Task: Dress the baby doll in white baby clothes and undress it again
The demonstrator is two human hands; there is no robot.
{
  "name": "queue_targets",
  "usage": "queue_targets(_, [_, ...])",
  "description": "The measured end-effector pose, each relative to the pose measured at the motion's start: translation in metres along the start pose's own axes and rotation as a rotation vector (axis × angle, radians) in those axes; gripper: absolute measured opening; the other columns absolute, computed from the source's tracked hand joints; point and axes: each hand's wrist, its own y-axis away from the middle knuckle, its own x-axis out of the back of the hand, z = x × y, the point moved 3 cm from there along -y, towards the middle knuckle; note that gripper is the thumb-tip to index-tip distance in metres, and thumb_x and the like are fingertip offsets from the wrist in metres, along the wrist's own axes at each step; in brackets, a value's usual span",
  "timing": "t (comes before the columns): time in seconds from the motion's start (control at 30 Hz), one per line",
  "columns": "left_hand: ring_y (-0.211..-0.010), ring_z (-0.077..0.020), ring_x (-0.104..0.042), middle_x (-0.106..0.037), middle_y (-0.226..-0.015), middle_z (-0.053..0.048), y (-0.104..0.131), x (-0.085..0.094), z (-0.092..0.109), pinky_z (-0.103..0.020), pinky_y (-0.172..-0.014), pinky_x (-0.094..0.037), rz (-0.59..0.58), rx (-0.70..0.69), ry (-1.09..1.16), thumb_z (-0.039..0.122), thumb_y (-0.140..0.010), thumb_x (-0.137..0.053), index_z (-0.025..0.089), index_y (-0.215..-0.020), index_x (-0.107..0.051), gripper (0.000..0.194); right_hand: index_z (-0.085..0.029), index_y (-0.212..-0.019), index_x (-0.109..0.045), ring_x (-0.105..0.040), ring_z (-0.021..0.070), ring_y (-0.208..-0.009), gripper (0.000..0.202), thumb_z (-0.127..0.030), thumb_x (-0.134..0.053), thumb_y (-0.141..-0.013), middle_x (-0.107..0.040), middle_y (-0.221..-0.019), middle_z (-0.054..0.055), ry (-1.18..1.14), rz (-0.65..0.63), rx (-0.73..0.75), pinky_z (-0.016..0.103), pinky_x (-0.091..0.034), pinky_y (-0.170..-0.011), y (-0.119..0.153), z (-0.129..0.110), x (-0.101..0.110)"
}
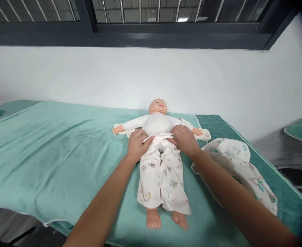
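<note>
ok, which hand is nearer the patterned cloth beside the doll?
Right. The right hand is at the side of the waistband nearer the cloth; the left hand is at the opposite side.

I could read no text, label, brand, number or sign anywhere. The white printed cloth trousers point(149, 180) on the smooth-headed baby doll point(158, 107) showed small animal pictures, and the coloured prints on the crumpled white cloth point(243, 171) to the right were too small for me to make out.
</note>
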Motion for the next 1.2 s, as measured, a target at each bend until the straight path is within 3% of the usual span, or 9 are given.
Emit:
queue_targets(0.3, [-0.08, -0.0178, -0.052, -0.058, -0.077, -0.004, 0.017, 0.012, 0.01, -0.035, -0.077, -0.041, -0.058, 0.024, -0.001, 0.042, -0.097, -0.049, 0.019, -0.069, -0.06, 0.038, -0.02, -0.094, -0.061, -0.055, 0.0263, -0.102, 0.033, -0.048, -0.044, -0.099, -0.063, -0.103, 0.01, 0.001, -0.067, -0.033, 0.04, -0.036, -0.091, 0.031, -0.029, 0.03])
queue_targets(0.47, [-0.086, -0.0195, -0.052, -0.058, -0.083, -0.004, 0.011, 0.015, 0.01, -0.036, -0.083, -0.043, -0.177, 0.027, 0.045, 0.043, -0.095, -0.051, 0.019, -0.074, -0.062, 0.034, -0.021, -0.093, -0.062, -0.056, 0.0265, -0.098, 0.031, -0.048, -0.048, -0.097, -0.064, -0.097, 0.009, -0.028, -0.161, -0.216, 0.038, -0.038, -0.087, 0.039, -0.038, 0.04])
queue_targets(0.63, [-0.096, -0.0207, -0.053, -0.059, -0.096, -0.006, -0.001, 0.031, 0.01, -0.038, -0.091, -0.043, -0.36, -0.022, 0.173, 0.026, -0.097, -0.039, 0.019, -0.089, -0.064, 0.026, -0.023, -0.112, -0.063, -0.054, 0.0275, -0.109, 0.029, -0.044, -0.054, -0.094, -0.065, -0.115, 0.009, -0.245, -0.279, -0.333, 0.04, -0.041, -0.093, 0.041, -0.025, 0.041])
queue_targets(0.7, [-0.104, -0.0224, -0.052, -0.06, -0.104, -0.006, -0.003, 0.038, 0.01, -0.04, -0.096, -0.042, -0.454, -0.045, 0.18, 0.014, -0.089, -0.043, 0.021, -0.1, -0.064, 0.025, -0.025, -0.118, -0.062, -0.054, 0.0283, -0.11, 0.037, -0.047, -0.062, -0.088, -0.065, -0.119, 0.007, -0.279, -0.325, -0.33, 0.04, -0.043, -0.092, 0.043, -0.018, 0.044])
queue_targets(0.83, [-0.114, -0.0267, -0.047, -0.055, -0.119, -0.007, 0.001, 0.045, 0.01, -0.041, -0.097, -0.041, -0.571, -0.107, 0.079, 0.004, -0.072, -0.052, 0.025, -0.12, -0.059, 0.053, -0.024, -0.128, -0.056, -0.056, 0.0307, -0.109, 0.075, -0.057, -0.081, -0.065, -0.064, -0.123, 0.008, -0.31, -0.405, -0.325, 0.039, -0.046, -0.088, 0.045, -0.014, 0.048])
queue_targets(0.93, [-0.11, -0.0272, -0.047, -0.054, -0.12, -0.009, 0.005, 0.042, 0.012, -0.042, -0.095, -0.041, -0.544, -0.123, 0.008, 0.006, -0.073, -0.056, 0.024, -0.119, -0.057, 0.049, -0.02, -0.128, -0.054, -0.055, 0.0326, -0.114, 0.084, -0.057, -0.084, -0.059, -0.061, -0.126, 0.011, -0.289, -0.396, -0.358, 0.039, -0.044, -0.091, 0.045, -0.02, 0.047])
queue_targets(1.2, [-0.095, -0.0258, -0.047, -0.059, -0.098, -0.009, 0.0, 0.027, 0.019, -0.042, -0.085, -0.04, -0.339, -0.094, -0.02, 0.005, -0.076, -0.051, 0.02, -0.087, -0.057, 0.02, -0.021, -0.104, -0.056, -0.06, 0.03, -0.099, 0.047, -0.048, -0.077, -0.072, -0.066, -0.104, 0.01, -0.168, -0.281, -0.482, 0.033, -0.041, -0.075, 0.038, -0.041, 0.05])
